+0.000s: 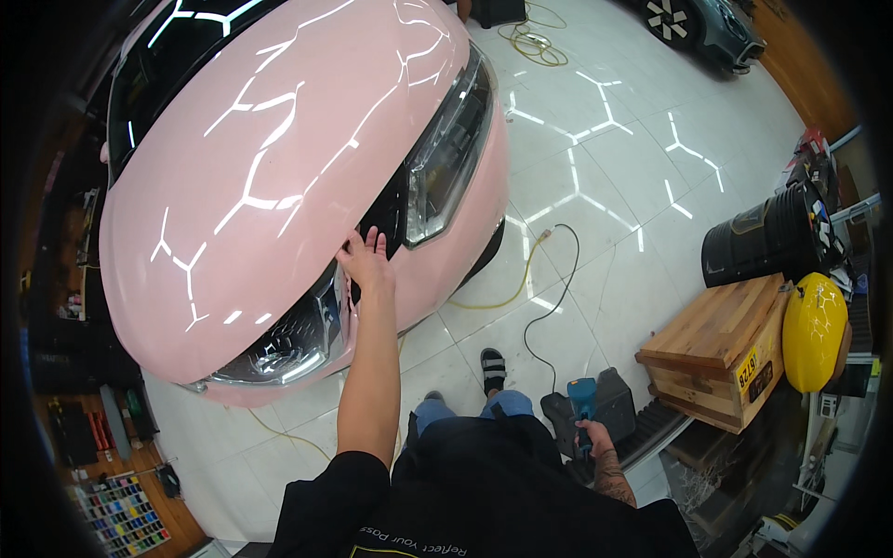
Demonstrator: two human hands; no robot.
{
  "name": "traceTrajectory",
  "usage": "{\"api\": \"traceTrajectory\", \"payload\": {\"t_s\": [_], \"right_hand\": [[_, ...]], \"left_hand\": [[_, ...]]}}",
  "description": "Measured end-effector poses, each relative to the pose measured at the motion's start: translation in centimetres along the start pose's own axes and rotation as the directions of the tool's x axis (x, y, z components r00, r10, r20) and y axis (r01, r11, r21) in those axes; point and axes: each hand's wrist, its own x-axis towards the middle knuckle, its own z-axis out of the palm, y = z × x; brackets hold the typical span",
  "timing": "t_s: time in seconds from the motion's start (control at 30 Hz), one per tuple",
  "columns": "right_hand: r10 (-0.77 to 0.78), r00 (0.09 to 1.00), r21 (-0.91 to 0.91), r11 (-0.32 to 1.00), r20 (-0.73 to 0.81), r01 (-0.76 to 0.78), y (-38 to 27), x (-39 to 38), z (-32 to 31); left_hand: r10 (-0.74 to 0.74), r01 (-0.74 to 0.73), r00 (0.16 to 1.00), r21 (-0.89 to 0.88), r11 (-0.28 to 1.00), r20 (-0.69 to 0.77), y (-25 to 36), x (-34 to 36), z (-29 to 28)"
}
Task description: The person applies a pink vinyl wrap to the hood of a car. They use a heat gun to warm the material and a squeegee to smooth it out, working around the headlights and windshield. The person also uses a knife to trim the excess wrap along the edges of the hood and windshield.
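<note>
A car with a glossy pink hood (279, 139) stands in front of me, its nose pointing my way. My left hand (368, 265) reaches to the hood's front edge, between a headlight (288, 335) and the other headlight (451, 153). The thumb side touches the pink lip, while the other fingers stretch apart over the dark grille gap. Low on the right, my right hand (597, 437) is wrapped round the handle of a blue heat gun (582, 398). The gun is held beside my leg, away from the car.
A black cord (549, 312) joins a yellow extension cord (507, 302) on the tiled floor. Right of me are a dark case (614, 409), a wooden box (712, 335), a yellow rounded object (814, 330) and a black drum (763, 237). Another car (707, 33) stands far right.
</note>
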Motion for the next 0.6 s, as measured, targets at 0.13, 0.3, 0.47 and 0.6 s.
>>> {"api": "traceTrajectory", "payload": {"t_s": [0.13, 0.3, 0.47, 0.6], "right_hand": [[-0.046, 0.999, -0.018, 0.999, 0.004, 0.047, -2.6, 0.7, -0.4], [-0.049, 0.999, -0.078, 0.996, -0.009, 0.048, -3.2, 1.1, 0.7], [-0.082, 0.996, -0.119, 0.990, -0.039, 0.077, -0.3, -1.3, 4.5], [-0.078, 0.995, -0.098, 0.993, -0.058, 0.072, 4.2, -4.8, 9.5]], "left_hand": [[-0.003, -0.004, 0.997, 0.103, 0.995, 0.071, -0.4, 1.6, -2.8], [0.103, -0.166, 0.978, 0.376, 0.912, 0.183, 0.3, 2.6, -5.5], [0.032, -0.157, 0.962, 0.456, 0.876, 0.270, 2.0, 0.8, -11.0], [-0.127, -0.024, 0.952, 0.481, 0.877, 0.278, 6.3, -1.6, -16.5]]}}
